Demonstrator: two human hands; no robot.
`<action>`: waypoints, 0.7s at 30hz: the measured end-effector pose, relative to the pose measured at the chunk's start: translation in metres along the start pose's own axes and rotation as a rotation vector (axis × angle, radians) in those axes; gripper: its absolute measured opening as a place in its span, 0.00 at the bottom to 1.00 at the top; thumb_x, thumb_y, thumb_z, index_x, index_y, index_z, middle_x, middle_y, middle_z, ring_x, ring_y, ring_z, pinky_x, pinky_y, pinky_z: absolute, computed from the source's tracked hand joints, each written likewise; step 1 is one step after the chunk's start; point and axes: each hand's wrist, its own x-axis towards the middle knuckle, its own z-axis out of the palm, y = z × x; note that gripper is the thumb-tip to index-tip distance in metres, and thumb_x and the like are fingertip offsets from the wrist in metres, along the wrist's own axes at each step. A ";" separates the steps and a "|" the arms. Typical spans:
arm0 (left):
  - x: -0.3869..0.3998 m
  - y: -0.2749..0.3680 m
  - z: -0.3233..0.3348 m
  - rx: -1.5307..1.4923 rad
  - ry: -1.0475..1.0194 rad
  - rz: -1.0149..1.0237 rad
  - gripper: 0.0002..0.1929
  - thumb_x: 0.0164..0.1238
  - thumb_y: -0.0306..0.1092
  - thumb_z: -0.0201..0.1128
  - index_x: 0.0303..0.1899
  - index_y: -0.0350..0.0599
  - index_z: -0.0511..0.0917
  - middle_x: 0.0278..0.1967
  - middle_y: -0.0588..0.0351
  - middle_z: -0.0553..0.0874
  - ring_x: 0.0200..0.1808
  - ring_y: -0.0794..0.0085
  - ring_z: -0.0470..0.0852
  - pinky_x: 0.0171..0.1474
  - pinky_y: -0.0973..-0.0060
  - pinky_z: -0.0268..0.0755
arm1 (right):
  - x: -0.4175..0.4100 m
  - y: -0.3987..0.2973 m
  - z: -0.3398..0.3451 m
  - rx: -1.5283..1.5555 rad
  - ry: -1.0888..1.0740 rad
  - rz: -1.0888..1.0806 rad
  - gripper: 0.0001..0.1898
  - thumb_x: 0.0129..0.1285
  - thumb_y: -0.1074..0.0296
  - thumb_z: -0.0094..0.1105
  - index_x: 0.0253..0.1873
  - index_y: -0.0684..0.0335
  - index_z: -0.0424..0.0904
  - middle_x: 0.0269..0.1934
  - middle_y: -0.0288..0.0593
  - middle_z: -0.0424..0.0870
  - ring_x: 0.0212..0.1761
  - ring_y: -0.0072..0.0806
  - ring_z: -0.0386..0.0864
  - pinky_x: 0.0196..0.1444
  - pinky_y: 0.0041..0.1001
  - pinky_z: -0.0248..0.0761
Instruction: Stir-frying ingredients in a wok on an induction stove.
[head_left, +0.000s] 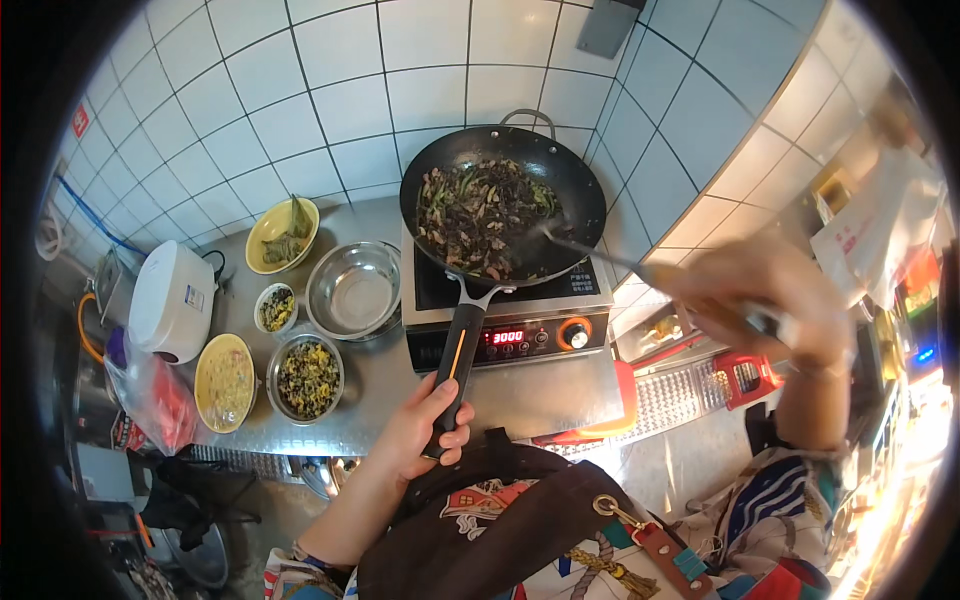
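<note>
My left hand (431, 427) grips the black handle (460, 349) of a wok (577, 187), which rests on an induction cooker (510, 337) with a lit red display. Dark stir-fried food (487, 214) with meat and green pieces covers much of the wok's inside. Blurred, my right hand (772, 292) holds the far end of a metal spatula (592, 251) out to the right of the cooker. The spatula's head touches the food at the wok's right side. A round control knob (576, 335) faces me on the cooker's front.
On the steel counter (375, 390) at left stand a metal basin (352, 289), a yellow bowl (262, 255) with leaves, small and larger bowls of chopped greens (306, 379), a film-covered yellow bowl (225, 382) and a white appliance (171, 300). Tiled walls (427, 37) close in behind and right.
</note>
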 end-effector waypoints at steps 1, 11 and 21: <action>0.002 0.000 0.004 0.015 -0.008 -0.010 0.15 0.68 0.41 0.47 0.53 0.54 0.65 0.25 0.58 0.69 0.16 0.81 0.64 0.13 0.83 0.57 | 0.002 0.021 0.016 -0.062 0.153 -0.039 0.13 0.45 0.78 0.57 0.40 0.66 0.77 0.18 0.44 0.74 0.16 0.30 0.71 0.21 0.27 0.64; -0.002 0.005 0.003 0.009 -0.037 -0.013 0.07 0.68 0.40 0.49 0.43 0.55 0.63 0.25 0.59 0.69 0.17 0.80 0.65 0.14 0.82 0.57 | 0.013 0.068 0.033 0.269 1.038 0.601 0.11 0.54 0.67 0.57 0.35 0.71 0.78 0.20 0.44 0.79 0.19 0.24 0.77 0.20 0.16 0.70; 0.001 0.009 0.005 0.012 -0.049 -0.042 0.06 0.68 0.40 0.48 0.42 0.57 0.63 0.25 0.59 0.69 0.16 0.82 0.64 0.14 0.84 0.56 | 0.014 0.106 0.081 0.649 0.856 0.378 0.12 0.53 0.69 0.56 0.40 0.72 0.77 0.26 0.46 0.80 0.23 0.26 0.79 0.26 0.21 0.73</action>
